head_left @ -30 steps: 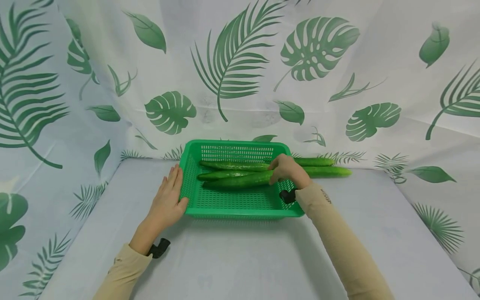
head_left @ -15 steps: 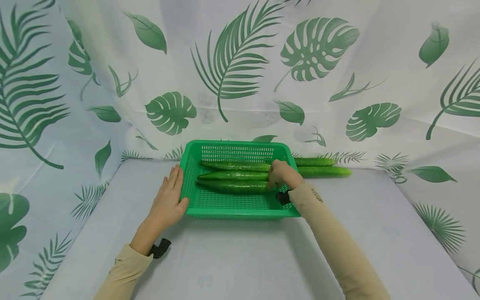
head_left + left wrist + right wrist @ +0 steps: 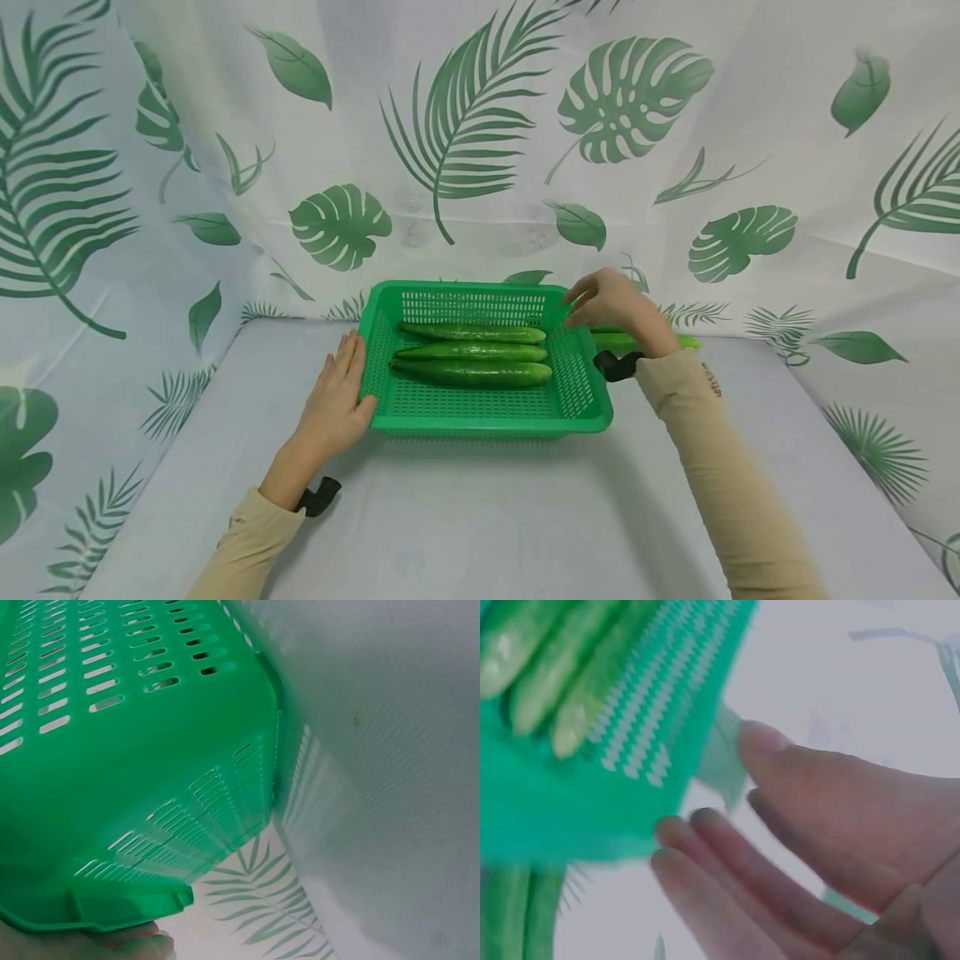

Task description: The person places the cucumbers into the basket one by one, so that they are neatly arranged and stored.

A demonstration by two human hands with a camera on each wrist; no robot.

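Three cucumbers point(image 3: 472, 373) lie side by side inside a green plastic basket point(image 3: 495, 426) with slotted walls. My left hand point(image 3: 339, 400) rests with straight fingers against the basket's left end; in the left wrist view its fingers point(image 3: 142, 946) show just below the rim. Over the basket's back right corner is my right hand point(image 3: 611, 302), its fingers loosely bent and nothing between them. The right wrist view shows thumb and fingers point(image 3: 720, 877) spread apart close to the basket rim. More cucumbers point(image 3: 618, 342) lie on the table beyond the right end, partly hidden by this hand.
A white cloth covers the table point(image 3: 480, 517). Behind and at both sides hangs a white curtain point(image 3: 480, 242) printed with green leaves. The basket stands close to the back curtain. Black wrist devices point(image 3: 318, 497) are worn on both arms.
The nearest cucumber was laid down in the basket and straightened beside the others. My right hand let go of it and moved up and right, out over the corner. The left hand stayed put.
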